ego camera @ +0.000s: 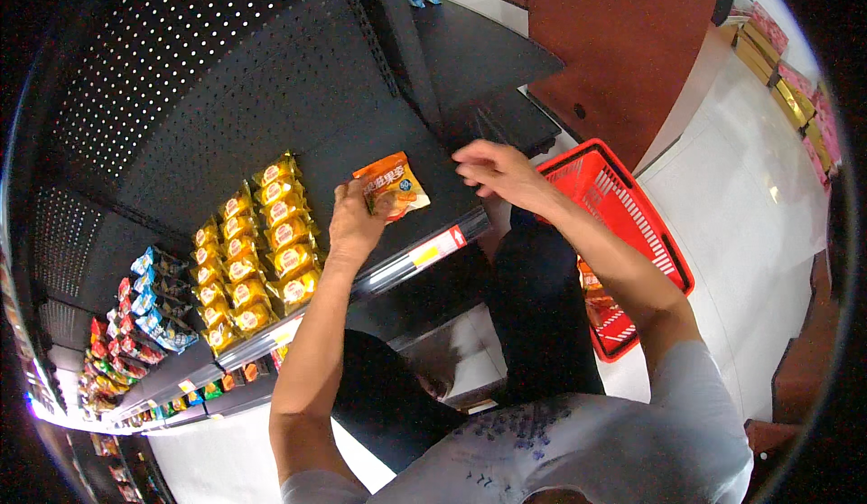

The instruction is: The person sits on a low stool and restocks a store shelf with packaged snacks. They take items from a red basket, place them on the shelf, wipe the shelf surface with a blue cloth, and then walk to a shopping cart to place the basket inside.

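My left hand [355,223] grips the left edge of an orange and white snack bag [398,184], which bears writing and stands over the black metal shelf [339,145]. To the right of the bag, my right hand [500,171] is held in the air with its fingers slightly apart and nothing in them. Left of my left hand, yellow-wrapped round cakes [290,233] line up in rows on the same shelf. A clear price rail [413,260] with paper labels runs along the shelf's front edge, below the bag.
On the floor to my right stands a red plastic shopping basket [630,213], with orange packs [591,280] inside, partly behind my right arm. Blue snack bags [159,301] and red ones [125,331] sit farther left. A reddish-brown panel [609,43] rises beyond the basket.
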Demonstrator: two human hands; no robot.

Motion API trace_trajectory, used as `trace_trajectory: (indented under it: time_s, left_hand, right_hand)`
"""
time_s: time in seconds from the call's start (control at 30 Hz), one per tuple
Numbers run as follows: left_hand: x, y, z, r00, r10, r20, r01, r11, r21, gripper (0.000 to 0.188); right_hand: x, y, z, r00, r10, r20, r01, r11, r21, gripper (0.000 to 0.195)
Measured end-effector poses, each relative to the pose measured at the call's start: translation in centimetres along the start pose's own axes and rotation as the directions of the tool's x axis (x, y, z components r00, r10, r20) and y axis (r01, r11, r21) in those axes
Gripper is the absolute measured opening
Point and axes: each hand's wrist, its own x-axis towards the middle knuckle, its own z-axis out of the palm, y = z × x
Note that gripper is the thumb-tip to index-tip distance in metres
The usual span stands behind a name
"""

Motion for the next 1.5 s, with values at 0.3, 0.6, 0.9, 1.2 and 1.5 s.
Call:
trace_trajectory:
  time_s: [0.3,0.6,0.9,1.2,1.5]
  left_hand:
    - [1.1,-4.6,0.9,0.911,-0.309,0.272,0.409,0.757,-0.51,0.05]
    - [-1.0,1.5,-0.5,0.963,0.123,0.238,0.166,0.423,-0.891,0.041]
    - [-0.9,-0.5,0.9,0.93,0.024,0.366,0.269,0.633,-0.726,0.04]
    - [-0.9,0.3,0.9,0.912,-0.037,0.409,0.322,0.682,-0.656,0.042]
    - [-1.6,-0.2,0.5,0.914,-0.053,0.402,0.335,0.657,-0.675,0.04]
  right_hand:
    - [8.9,1.3,6.9,0.967,0.236,0.092,-0.223,0.966,-0.134,0.047]
    - [3.2,0.0,1.6,0.98,0.197,0.009,-0.184,0.896,0.404,0.035]
    - [-15.8,11.9,-12.2,0.761,0.269,-0.59,-0.099,0.947,0.305,0.033]
    - [-32.9,36.0,-11.2,0.516,0.479,-0.71,-0.515,0.836,0.189,0.036]
    - [-17.1,22.2,-4.4,0.765,0.364,-0.532,-0.48,0.872,-0.093,0.054]
